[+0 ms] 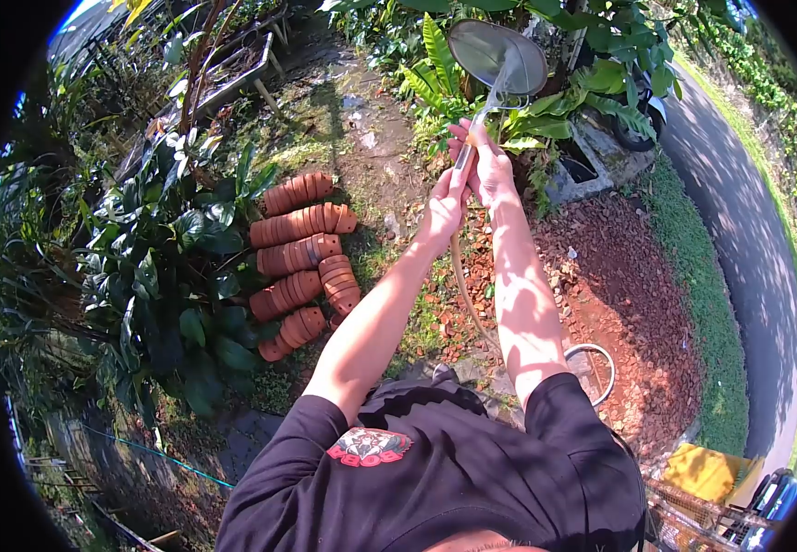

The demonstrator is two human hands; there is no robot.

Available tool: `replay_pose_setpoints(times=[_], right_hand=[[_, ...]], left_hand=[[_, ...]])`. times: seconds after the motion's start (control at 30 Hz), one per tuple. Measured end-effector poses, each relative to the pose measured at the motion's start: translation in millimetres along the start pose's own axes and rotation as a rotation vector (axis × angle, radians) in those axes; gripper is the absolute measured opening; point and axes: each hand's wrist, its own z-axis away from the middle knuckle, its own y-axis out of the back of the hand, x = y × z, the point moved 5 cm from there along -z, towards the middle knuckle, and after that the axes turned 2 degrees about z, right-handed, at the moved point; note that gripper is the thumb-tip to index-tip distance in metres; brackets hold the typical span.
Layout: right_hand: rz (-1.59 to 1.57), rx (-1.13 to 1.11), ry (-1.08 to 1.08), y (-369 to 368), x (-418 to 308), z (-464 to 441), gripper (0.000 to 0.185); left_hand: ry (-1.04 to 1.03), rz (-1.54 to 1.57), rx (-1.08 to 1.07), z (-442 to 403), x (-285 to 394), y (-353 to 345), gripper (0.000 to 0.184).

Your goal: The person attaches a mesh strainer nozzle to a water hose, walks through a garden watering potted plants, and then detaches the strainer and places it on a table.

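My left hand is closed around the upper part of a garden hose. Just beyond it, my right hand grips the hose near its end, with its fingers showing on the far left side. A stream of water appears to run from there toward a round, grey, dark-rimmed dish-like thing, perhaps a strainer. Both arms reach forward, the hands touching or nearly so. Below them the hose hangs toward the ground, where a pale loop lies by my right arm.
Stacked terracotta pots lie in rows at the left, beside leafy plants. A concrete block planter stands ahead to the right. Red rubble covers the ground there, then a grass strip and a road.
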Motion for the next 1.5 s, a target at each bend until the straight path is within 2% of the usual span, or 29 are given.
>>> replay_pose_setpoints(times=[0.03, 0.07, 0.13, 0.17, 0.27, 0.4, 0.5, 0.6, 0.77, 0.87, 0.9, 1.0, 1.03, 1.13, 1.17, 1.27, 1.3, 1.4, 1.43, 1.5], right_hand=[[0.041, 0.021, 0.026, 4, 9, -2, 0.045], [0.124, 0.087, 0.161, 8, 14, -4, 0.039], [0.140, 0.198, 0.244, 18, 32, -1, 0.032], [0.150, 0.184, 0.333, 22, 38, -6, 0.028], [0.223, 0.204, 0.269, 28, 36, 2, 0.028], [0.216, 0.163, 0.345, 27, 29, 7, 0.024], [0.165, 0.167, 0.297, 31, 26, 4, 0.019], [0.252, 0.181, 0.433, 37, 27, -8, 0.014], [0.218, 0.166, 0.354, 42, 28, -13, 0.014], [0.291, 0.194, 0.369, 47, 35, -14, 0.011], [0.309, 0.175, 0.408, 41, 31, -11, 0.015], [0.068, 0.186, 0.096, 27, 36, 0, 0.026], [0.152, 0.165, 0.053, 25, 31, 2, 0.037], [0.200, 0.141, 0.049, 31, 38, -5, 0.038], [0.213, 0.140, 0.010, 37, 40, -6, 0.038], [0.306, 0.161, 0.011, 28, 34, 4, 0.039], [0.364, 0.163, 0.013, 27, 34, 4, 0.040], [0.596, 0.210, -0.040, 31, 44, 0, 0.041], [0.645, 0.228, 0.004, 34, 50, -2, 0.042], [0.528, 0.219, 0.003, 43, 66, -6, 0.034]], left_hand=[[-0.034, 0.014, -0.060, -4, 3, 0, 0.031], [-0.041, -0.022, -0.002, -10, 2, 1, 0.031], [-0.005, 0.003, 0.019, -22, -7, 5, 0.034], [0.008, 0.006, 0.012, -24, -9, 7, 0.034], [0.047, 0.027, -0.009, -18, -11, 8, 0.031], [0.056, 0.061, -0.029, -12, -14, 4, 0.029], [0.065, 0.067, -0.071, -11, -15, 3, 0.030], [0.091, 0.051, -0.104, -10, -13, 0, 0.031], [0.122, -0.073, -0.106, -7, -7, -2, 0.029], [0.088, -0.140, -0.088, -8, -6, -1, 0.025], [0.057, -0.149, -0.094, -11, -6, 2, 0.023], [0.062, -0.137, -0.013, -18, -11, 13, 0.027], [0.111, -0.218, 0.020, -19, -15, 17, 0.032], [0.002, -0.353, 0.074, -17, -20, 16, 0.034], [-0.002, -0.394, 0.021, -20, -32, 19, 0.039], [-0.060, -0.436, 0.121, -36, -71, 42, 0.043], [0.022, -0.589, 0.142, -21, -51, 35, 0.037], [0.049, -0.697, 0.256, -5, -46, 25, 0.038], [0.023, -0.671, 0.270, 7, -33, 14, 0.034], [0.016, -0.621, 0.260, 14, -37, 11, 0.033]])
